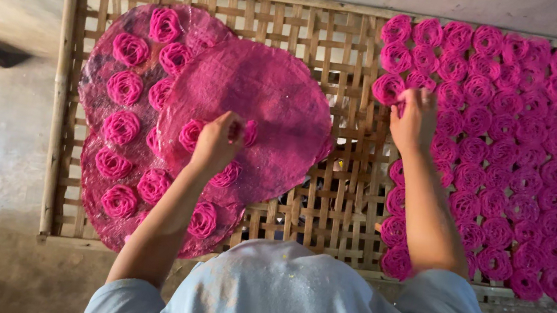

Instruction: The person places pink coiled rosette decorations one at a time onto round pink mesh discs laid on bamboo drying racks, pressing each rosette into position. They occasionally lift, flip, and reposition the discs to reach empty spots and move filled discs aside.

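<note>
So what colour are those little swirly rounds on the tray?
The swirly rounds are bright pink, like the flat sheets beside them. The head view shows them best.

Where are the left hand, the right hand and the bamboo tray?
left hand (218, 142), head view, back of the hand.
right hand (413, 118), head view, back of the hand.
bamboo tray (57, 101), head view, left rim.
</note>
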The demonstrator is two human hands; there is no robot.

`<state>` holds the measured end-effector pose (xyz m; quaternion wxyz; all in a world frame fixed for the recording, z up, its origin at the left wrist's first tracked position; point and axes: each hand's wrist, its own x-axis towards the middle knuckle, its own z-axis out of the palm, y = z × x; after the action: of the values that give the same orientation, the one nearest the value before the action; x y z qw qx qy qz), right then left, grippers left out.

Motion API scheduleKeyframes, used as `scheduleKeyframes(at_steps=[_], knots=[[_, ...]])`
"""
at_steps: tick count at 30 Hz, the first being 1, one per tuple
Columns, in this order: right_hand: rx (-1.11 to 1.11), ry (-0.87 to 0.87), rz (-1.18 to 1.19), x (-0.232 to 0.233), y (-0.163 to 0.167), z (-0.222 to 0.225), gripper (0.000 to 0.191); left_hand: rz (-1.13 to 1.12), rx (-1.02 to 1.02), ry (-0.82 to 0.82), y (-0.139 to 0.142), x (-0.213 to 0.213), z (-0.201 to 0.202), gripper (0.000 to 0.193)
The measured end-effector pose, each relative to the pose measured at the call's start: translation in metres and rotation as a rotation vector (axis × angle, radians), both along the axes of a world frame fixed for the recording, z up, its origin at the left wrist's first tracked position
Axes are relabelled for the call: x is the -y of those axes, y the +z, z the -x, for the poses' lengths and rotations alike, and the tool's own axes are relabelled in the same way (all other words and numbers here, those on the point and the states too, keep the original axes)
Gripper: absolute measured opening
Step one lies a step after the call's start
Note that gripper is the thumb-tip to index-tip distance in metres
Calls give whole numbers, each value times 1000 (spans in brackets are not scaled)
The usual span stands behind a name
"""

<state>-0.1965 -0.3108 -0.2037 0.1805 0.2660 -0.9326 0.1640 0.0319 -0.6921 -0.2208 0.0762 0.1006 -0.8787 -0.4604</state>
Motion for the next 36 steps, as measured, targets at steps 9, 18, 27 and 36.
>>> scheduleKeyframes(at_steps=[9,18,27,36], knots=[[1761,13,1166,105,-36,-139,41,-313,80,-126,30,-103,-4,41],[1138,-430,700,43,1,-78,32,118,-201,-66,59,-74,-53,44],[672,-248,487,16,-2,-32,40,475,54,273,9,42,-79,57],[86,-251,-167,24,1,-52,56,444,60,332,6,56,-75,61]])
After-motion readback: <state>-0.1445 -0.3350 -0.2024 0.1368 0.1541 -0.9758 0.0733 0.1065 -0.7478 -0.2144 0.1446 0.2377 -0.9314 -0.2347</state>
